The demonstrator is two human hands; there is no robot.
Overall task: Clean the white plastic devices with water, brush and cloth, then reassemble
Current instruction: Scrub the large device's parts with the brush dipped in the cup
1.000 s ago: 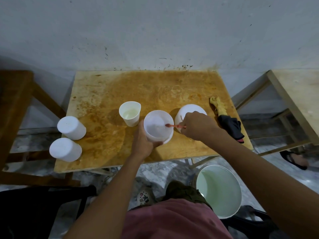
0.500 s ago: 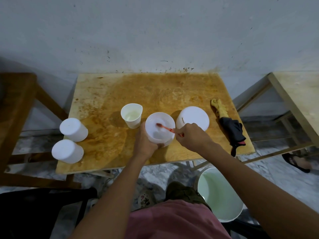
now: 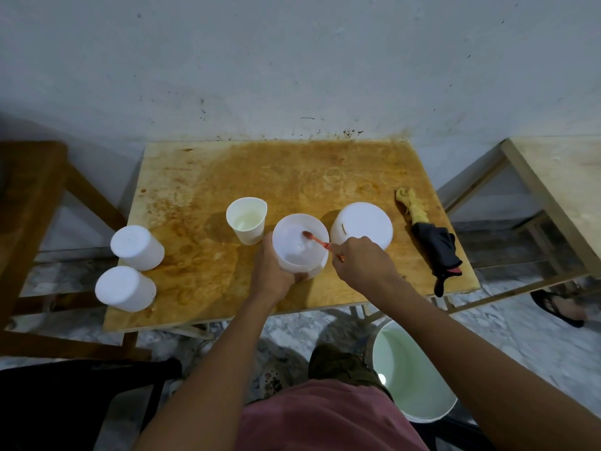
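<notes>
A round white plastic device part [image 3: 294, 253] stands open-side up near the table's front middle. My left hand [image 3: 273, 273] grips its left wall. My right hand [image 3: 362, 260] holds a small pink brush [image 3: 317, 239] whose head is inside the part. Just right of it a white cylindrical cover [image 3: 362, 224] stands with its flat face up. A white cup [image 3: 247, 219] holding a little liquid stands to the left. Two more white cylindrical devices [image 3: 138, 247] [image 3: 125, 288] stand at the table's left edge.
A yellow and black cloth [image 3: 429, 239] lies at the right edge of the stained wooden table [image 3: 292, 177]. A white bucket [image 3: 406, 375] sits on the floor below right. Wooden furniture [image 3: 29, 190] stands at left, another table [image 3: 559, 177] at right. A foot in a sandal [image 3: 561, 307] shows far right.
The brush head has moved left and deeper into the white part, and my right hand has shifted down, uncovering the cover behind it. My left hand keeps its grip.
</notes>
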